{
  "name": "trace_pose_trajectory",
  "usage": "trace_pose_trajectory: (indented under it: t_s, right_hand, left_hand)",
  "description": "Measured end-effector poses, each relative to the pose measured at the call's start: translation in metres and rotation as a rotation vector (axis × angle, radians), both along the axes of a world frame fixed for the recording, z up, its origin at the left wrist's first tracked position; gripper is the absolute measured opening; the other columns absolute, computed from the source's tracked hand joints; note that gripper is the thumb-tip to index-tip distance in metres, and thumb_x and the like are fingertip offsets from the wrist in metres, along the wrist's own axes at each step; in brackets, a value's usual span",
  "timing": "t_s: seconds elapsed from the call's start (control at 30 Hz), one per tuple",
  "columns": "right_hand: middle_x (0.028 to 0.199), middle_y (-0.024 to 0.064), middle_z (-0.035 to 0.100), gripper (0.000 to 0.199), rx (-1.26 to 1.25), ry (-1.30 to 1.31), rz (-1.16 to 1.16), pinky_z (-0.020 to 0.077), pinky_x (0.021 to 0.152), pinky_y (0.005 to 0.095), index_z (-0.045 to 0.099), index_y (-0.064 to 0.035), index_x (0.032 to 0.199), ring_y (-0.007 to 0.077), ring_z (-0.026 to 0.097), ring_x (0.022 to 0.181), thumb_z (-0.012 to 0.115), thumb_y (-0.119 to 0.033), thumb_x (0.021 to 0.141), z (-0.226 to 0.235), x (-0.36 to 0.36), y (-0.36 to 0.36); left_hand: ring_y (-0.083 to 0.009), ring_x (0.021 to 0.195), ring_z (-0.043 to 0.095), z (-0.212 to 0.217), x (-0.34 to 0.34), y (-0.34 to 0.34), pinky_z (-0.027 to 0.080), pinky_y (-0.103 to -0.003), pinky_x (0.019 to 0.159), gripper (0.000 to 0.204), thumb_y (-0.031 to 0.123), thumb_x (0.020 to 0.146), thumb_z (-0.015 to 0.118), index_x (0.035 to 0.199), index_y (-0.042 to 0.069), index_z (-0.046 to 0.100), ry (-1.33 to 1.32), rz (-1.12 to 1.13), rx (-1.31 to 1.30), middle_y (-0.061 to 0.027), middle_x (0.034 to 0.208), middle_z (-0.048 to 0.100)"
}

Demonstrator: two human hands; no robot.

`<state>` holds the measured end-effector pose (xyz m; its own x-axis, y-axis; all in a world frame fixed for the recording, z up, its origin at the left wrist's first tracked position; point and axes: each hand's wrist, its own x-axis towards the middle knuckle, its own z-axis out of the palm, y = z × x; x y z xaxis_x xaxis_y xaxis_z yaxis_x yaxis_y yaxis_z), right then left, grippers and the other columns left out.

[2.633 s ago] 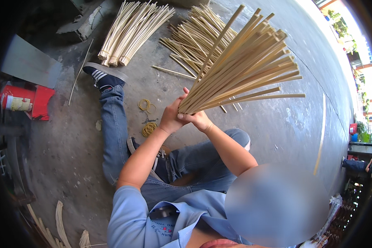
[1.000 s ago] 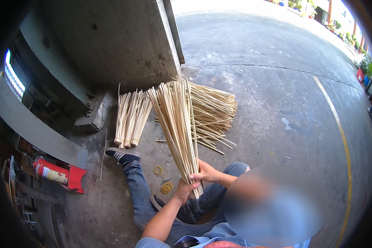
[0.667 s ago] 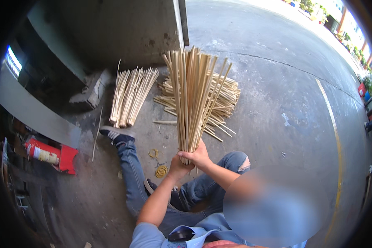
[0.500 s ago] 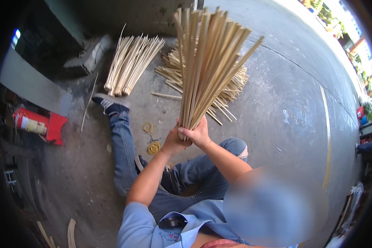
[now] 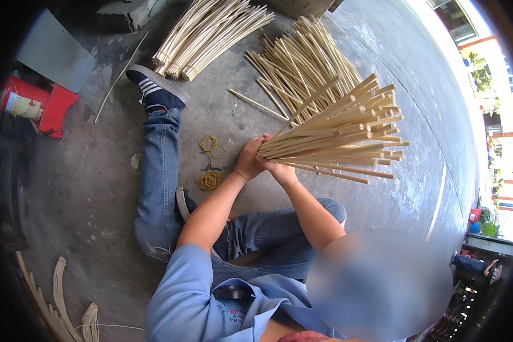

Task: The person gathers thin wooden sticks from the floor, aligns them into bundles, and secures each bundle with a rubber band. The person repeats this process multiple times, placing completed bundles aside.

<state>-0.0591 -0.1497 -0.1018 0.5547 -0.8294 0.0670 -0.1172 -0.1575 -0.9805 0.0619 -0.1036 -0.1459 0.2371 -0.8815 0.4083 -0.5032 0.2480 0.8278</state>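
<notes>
Currently, both hands gripping one bundle of thin pale wooden sticks (image 5: 347,131), out in front of the seated person, above the floor. Left hand (image 5: 248,161) wrapped round the narrow near end from the left; right hand (image 5: 279,172) closed on the same end from the right, just beside the left. Fingers partly hidden behind the sticks. Far ends fan out up and to the right, partly covering a loose stick pile (image 5: 305,60) on the concrete floor (image 5: 102,199). One stray stick (image 5: 255,102) sticks out from the pile's left side. Stacked stick bundles (image 5: 211,37) at top, left of the pile, near ends evened up, just beyond the left shoe (image 5: 157,88). Two clusters of yellow rubber bands on the floor left of the hands: looser upper loops (image 5: 207,143), neater lower coil (image 5: 211,180). Left leg (image 5: 159,176) stretched forward, right leg (image 5: 285,225) bent. Single thin rod (image 5: 119,80) left of the shoe. Red cylinder (image 5: 25,98) with pale label at far left. Pale strand bundles (image 5: 60,285) lower left.
</notes>
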Motion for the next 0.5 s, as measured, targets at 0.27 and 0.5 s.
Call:
trace_pose_trajectory:
  t_s: [0.27,0.5]
  right_hand:
    - [0.124,0.0064,0.059,0.061,-0.094,-0.343,0.141,0.041,0.119,0.0476,0.055,-0.0058,0.131,0.0284,0.052,0.137,0.086,-0.015,0.08,-0.029,-0.015,-0.025]
    - [0.158,0.0141,0.046,0.084,0.352,-0.255,0.006,0.0325,0.124,0.0478,0.047,-0.0035,0.15,0.0304,0.039,0.151,0.082,-0.012,0.074,0.017,-0.022,0.022]
  left_hand:
    - [-0.0373,0.11,0.066,-0.006,-0.017,-0.014,0.047,-0.047,0.102,0.032,0.02,0.09,0.069,0.119,0.007,0.062,0.087,-0.019,-0.036,-0.0142,0.113,0.071]
    - [-0.0376,0.103,0.068,0.021,-0.012,0.015,0.054,-0.047,0.091,0.036,0.023,0.081,0.082,0.108,0.008,0.062,-0.077,-0.027,0.036,-0.0134,0.107,0.069]
